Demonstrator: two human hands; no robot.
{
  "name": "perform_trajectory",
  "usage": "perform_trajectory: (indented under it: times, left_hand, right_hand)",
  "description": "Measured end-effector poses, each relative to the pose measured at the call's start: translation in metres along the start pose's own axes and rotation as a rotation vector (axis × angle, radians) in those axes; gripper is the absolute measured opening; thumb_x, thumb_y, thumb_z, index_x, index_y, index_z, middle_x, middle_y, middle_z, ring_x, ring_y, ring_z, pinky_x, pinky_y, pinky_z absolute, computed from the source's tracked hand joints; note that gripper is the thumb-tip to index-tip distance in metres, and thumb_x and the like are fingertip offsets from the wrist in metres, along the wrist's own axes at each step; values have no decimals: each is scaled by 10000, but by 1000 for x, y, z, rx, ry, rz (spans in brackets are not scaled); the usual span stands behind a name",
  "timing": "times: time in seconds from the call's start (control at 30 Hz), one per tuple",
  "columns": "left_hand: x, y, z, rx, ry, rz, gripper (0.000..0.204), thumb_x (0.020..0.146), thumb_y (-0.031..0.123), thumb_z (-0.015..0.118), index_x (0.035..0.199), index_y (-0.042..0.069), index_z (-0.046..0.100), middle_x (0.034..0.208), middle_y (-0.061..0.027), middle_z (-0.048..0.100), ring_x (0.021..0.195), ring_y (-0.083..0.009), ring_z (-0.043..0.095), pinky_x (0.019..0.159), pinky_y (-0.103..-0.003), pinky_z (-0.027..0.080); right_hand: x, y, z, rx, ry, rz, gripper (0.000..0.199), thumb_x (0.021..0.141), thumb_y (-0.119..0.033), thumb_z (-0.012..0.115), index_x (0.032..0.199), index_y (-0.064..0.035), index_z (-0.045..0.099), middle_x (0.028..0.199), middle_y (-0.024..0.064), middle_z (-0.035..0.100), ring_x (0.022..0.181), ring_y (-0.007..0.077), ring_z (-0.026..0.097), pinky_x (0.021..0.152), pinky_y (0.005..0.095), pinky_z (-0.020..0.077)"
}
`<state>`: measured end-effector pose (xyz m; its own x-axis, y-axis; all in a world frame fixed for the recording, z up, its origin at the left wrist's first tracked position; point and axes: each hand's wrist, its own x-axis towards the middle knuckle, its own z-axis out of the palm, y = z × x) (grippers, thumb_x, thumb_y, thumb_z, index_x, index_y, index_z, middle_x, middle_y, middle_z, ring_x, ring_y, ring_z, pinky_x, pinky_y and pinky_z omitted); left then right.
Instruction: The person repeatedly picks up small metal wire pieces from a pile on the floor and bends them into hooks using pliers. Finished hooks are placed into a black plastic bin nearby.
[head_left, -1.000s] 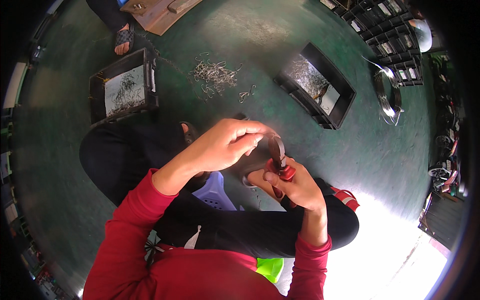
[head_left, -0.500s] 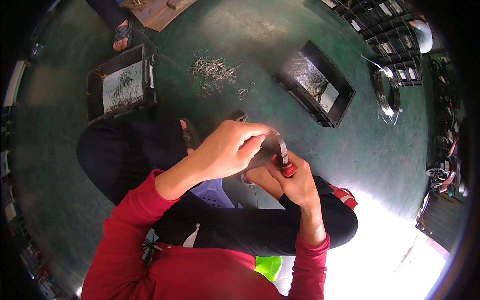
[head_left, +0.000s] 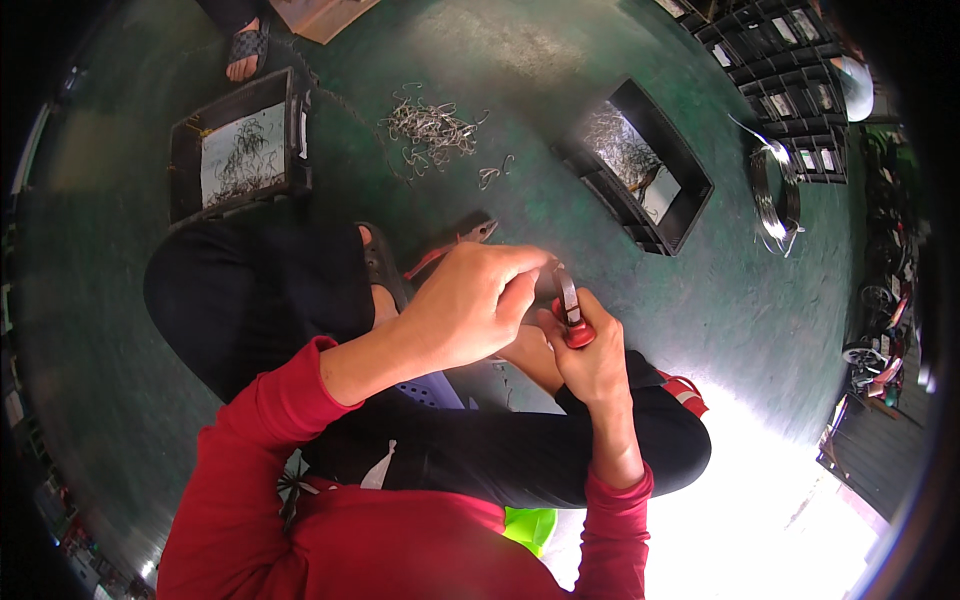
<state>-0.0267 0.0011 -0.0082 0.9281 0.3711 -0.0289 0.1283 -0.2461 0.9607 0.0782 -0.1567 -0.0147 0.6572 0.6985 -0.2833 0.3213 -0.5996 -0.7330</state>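
My right hand (head_left: 597, 362) is closed around pliers (head_left: 570, 305) with red grips, their metal jaws pointing up. At the jaw tips the thumb and forefinger of my left hand (head_left: 472, 305) press together. Whatever they pinch there is too small to make out, perhaps a bit of wire. Beyond my left hand a second pair of pliers (head_left: 482, 232) with red handles lies on the green floor, partly covered by the hand. Farther off lies a heap of bent wire hooks (head_left: 432, 130), with a few loose hooks (head_left: 495, 172) to its right.
Black crates (head_left: 297, 150) (head_left: 690, 205) with dark bent wire pieces stand left and right. A wire coil (head_left: 778, 195) lies at the far right beside stacked black crates (head_left: 790, 95). Another person's sandalled foot (head_left: 245, 55) shows at the far left.
The view has shifted slightly, and more of the pliers on the floor shows. My hands stay together at the jaws, with only a small shift.
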Motion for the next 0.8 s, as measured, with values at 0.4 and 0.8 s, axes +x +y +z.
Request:
perform_trajectory:
  times: [0.4,0.8]
  left_hand:
    - [-3,3,5,-1,67,-35,198,874,-31,532,1038,-53,641,577,-79,497,505,-50,437,446,-259,349]
    - [1,-1,4,-72,26,-65,204,931,20,510,1080,-40,635,602,-40,541,534,-44,481,485,-233,392]
  right_hand:
    - [1,0,4,-44,75,10,255,695,-102,753,797,-7,539,673,156,606,599,312,609,583,366,482]
    - [3,0,5,-103,145,-101,287,676,-99,751,847,-12,538,702,150,606,618,296,619,600,350,488]
